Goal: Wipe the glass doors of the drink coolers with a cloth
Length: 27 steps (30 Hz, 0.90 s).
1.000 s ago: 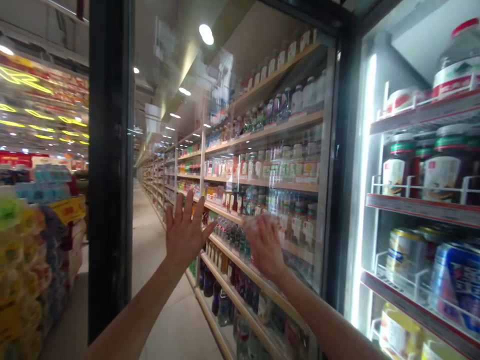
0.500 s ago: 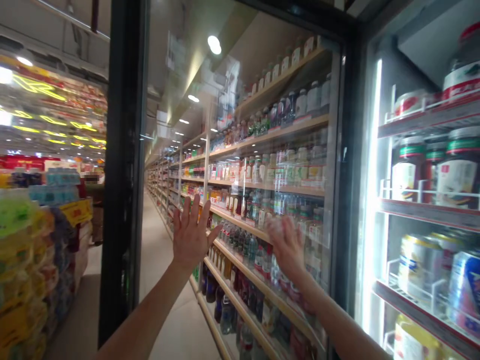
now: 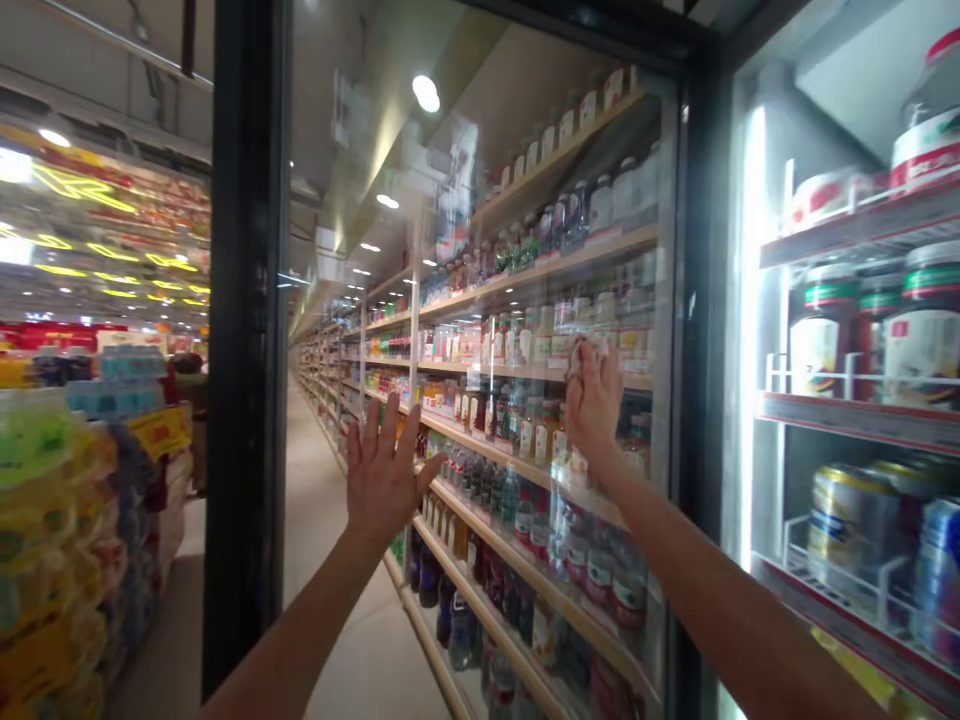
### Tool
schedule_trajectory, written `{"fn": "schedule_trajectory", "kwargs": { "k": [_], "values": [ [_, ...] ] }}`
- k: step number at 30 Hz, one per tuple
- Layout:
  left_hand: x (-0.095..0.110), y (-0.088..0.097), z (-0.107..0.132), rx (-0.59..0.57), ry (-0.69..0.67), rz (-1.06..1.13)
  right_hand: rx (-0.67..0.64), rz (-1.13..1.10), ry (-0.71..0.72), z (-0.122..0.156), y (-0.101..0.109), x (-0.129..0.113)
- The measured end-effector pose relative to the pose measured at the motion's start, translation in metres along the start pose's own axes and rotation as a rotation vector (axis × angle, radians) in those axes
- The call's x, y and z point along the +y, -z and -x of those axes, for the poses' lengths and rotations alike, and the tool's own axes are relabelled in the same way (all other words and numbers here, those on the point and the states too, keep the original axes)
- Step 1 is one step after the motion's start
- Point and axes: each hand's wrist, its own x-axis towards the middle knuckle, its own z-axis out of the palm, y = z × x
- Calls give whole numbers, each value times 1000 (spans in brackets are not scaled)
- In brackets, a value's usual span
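Observation:
An open glass fridge door (image 3: 480, 200) with a black frame (image 3: 244, 350) stands in front of me. My left hand (image 3: 382, 480) lies flat against the glass, fingers spread, holding nothing. My right hand (image 3: 594, 405) is higher up on the same pane near its right edge. Its fingers are pressed together on a small pale wad (image 3: 576, 352), which is too blurred to name.
The lit fridge interior on the right holds wire shelves (image 3: 847, 420) with green-capped bottles (image 3: 817, 330) and cans (image 3: 847, 510). Through the glass a long aisle of drink shelves (image 3: 480, 440) runs away. Stacked packaged goods (image 3: 45, 520) stand at the left, with a person (image 3: 187, 375) far behind.
My right hand has slid up and to the right across the glass. My left hand has stayed flat on the pane. The view has shifted a little to the left.

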Motion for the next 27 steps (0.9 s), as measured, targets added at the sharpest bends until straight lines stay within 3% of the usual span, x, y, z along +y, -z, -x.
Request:
{"fn": "schedule_trajectory", "kwargs": {
  "k": [1, 5, 6, 7, 9, 11, 13, 16, 17, 18, 19, 22, 23, 24, 25, 27],
  "values": [
    [0, 0, 0, 2, 2, 4, -18, -10, 75, 1, 1, 4],
    [1, 0, -1, 9, -7, 21, -277, -51, 599, 24, 13, 31],
    [1, -1, -1, 18, -11, 20, -291, -28, 597, 20, 15, 40],
    [1, -1, -1, 23, -12, 18, -257, 10, 501, 10, 16, 49],
    [1, -2, 0, 27, -9, 9, -101, 72, 164, -18, 14, 60],
    [0, -3, 0, 27, -5, 5, 9, 76, -34, -40, 10, 56],
    [-1, -4, 1, 26, -5, 13, -2, 30, 86, -40, 7, 40],
    [-2, -4, 1, 29, -11, 22, -202, -65, 632, -17, 6, 15],
    [-2, -4, 1, 28, -12, 18, -256, -75, 741, -15, 6, 12],
    [-1, -4, 1, 29, -12, 9, -272, -64, 751, -20, 5, 12],
    [-1, -4, 0, 33, -14, -1, -242, -35, 654, -32, 4, 13],
    [-1, -4, 0, 45, -24, -34, -21, 54, 97, -85, -3, 15],
    [-2, -4, 0, 48, -29, -43, 21, 56, 1, -99, -6, 11],
    [-2, -4, 0, 49, -31, -50, 35, 42, 2, -107, -9, 4],
    [-2, -4, 0, 50, -34, -55, 14, 16, 101, -111, -10, -5],
    [-2, -4, 1, 52, -40, -66, -103, -40, 479, -107, -11, -20]
  ]
}}
